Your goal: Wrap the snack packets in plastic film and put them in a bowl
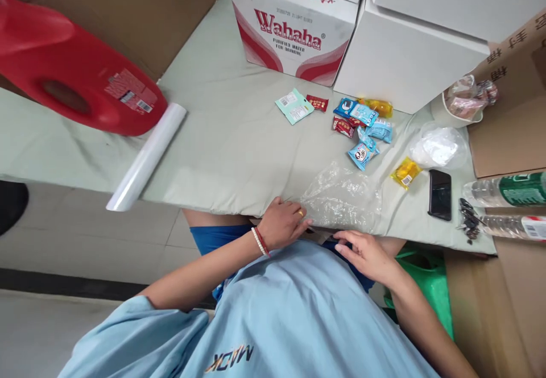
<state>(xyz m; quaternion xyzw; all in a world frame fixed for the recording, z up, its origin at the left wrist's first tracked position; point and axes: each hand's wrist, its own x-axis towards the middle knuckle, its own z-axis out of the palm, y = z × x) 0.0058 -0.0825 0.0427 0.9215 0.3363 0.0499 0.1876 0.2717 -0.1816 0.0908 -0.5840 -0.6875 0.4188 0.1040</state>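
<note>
At the table's near edge lies a flat, crinkled clear plastic bag (345, 196). My left hand (282, 223), with a ring and bracelets, is at the bag's near left corner. Its fingers are bent and closed on the film there, with the fingertips partly hidden. Just below the bag's near edge, my right hand (362, 251) is held over my lap, its thumb and fingers apart and nothing visible in them. Beyond the bag are blue snack packets (362, 153), dark red wrapped candies (343, 127) and a yellow packet (406, 172). A pale green packet (294, 106) lies farther left.
A red jug (85, 77) and a white roll (147, 156) lie on the left. White boxes (294, 31) stand at the back. On the right are a cup with wrappers (443, 111), a crumpled bag (439, 145), a phone (439, 194), keys (469, 219) and bottles (507, 190).
</note>
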